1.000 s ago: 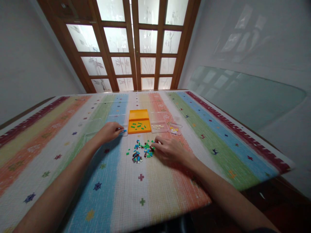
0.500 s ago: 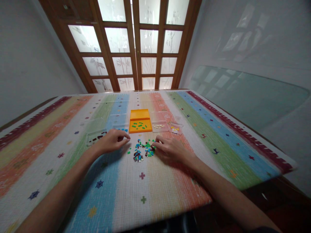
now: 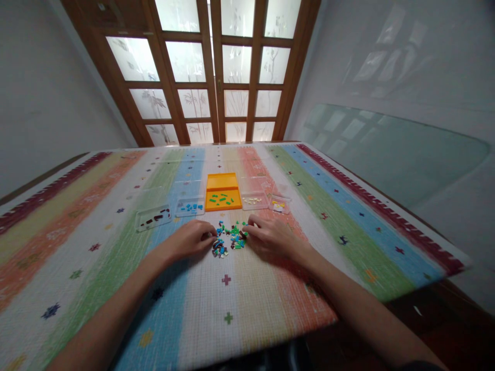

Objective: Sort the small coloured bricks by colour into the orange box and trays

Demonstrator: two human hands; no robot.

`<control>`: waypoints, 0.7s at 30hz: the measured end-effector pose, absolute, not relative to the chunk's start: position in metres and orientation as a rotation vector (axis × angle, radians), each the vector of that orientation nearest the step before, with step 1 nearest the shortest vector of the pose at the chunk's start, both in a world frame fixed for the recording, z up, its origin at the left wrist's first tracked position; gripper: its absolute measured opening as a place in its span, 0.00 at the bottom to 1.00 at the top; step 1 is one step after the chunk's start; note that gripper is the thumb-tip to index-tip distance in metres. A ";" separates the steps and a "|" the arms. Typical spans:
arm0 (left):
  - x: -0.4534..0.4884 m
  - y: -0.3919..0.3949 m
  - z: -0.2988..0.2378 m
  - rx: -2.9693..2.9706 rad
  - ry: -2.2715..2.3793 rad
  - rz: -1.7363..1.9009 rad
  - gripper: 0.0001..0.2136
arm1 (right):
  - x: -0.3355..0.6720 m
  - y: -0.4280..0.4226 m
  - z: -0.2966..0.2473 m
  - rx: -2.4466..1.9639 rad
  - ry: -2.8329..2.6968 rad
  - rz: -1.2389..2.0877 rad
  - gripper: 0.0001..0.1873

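On striped tablecloth (image 3: pixel 209 314), saw left hand (image 3: pixel 193 238) and right hand (image 3: pixel 270 237) beside mixed bricks (image 3: pixel 235 239); could not tell whether grasping any.

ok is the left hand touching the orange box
Apart. The head view shows it: a strip of tablecloth is visible between the left hand and the near edge of the orange box.

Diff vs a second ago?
Left hand moved from the blue box right and back toward the person, now at the left edge of the pile. Whether its grip let go of or took a brick, can't tell. The blue box and brown box are now uncovered. Unchanged: right hand at the pile's right edge, orange box.
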State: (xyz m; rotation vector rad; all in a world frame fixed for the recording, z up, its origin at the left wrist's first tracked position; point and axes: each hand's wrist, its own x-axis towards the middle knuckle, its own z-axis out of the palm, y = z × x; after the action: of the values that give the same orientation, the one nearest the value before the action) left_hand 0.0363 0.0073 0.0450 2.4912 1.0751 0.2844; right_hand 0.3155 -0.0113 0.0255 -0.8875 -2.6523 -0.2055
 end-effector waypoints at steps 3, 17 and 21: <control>0.037 0.007 0.044 2.510 1.069 0.291 0.10 | 0.315 -0.012 0.026 -0.876 -2.634 -0.209 0.10; -0.019 0.056 0.067 2.558 1.431 0.590 0.14 | 0.315 -0.012 0.027 -0.878 -2.645 -0.194 0.10; -0.022 0.071 0.064 2.598 1.406 0.452 0.13 | 0.315 -0.013 0.027 -0.881 -2.632 -0.193 0.10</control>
State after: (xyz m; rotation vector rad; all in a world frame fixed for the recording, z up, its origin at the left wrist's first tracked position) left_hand -0.0215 0.0708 0.0645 2.5980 1.4059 0.4518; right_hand 0.3150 -0.0126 0.0265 -0.8805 -2.6324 -0.1927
